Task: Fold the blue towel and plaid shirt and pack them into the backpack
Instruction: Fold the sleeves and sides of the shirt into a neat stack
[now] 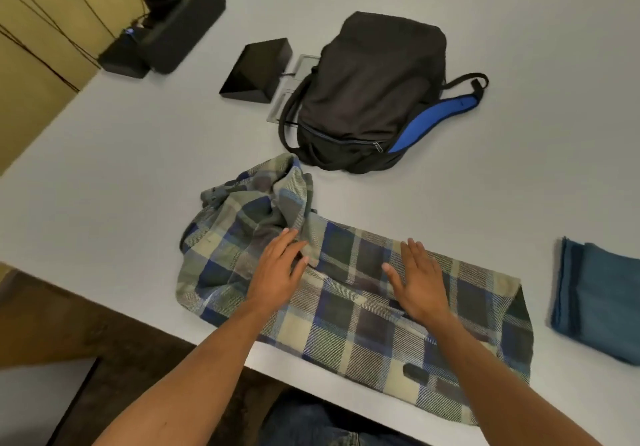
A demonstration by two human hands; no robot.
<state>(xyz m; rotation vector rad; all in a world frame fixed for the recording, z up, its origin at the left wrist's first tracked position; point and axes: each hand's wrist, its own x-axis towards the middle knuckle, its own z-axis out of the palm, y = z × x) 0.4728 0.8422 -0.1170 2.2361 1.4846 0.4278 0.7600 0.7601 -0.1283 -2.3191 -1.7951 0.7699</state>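
While one black backpack (374,92) and one folded blue towel (599,300) lie apart, one plaid flannel shirt (363,307) is pressed by two flat, open-fingered hands, left (277,272) and right (420,279), nothing gripped.

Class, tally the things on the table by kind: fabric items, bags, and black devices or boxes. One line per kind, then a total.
Fabric items: 2 (plaid shirt, folded blue towel)
Bags: 1 (black backpack)
Black devices or boxes: 2 (wedge-shaped box, camera-mount base)
Total: 5

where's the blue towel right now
In the head view the blue towel lies folded at the table's right edge, right of the plaid shirt.
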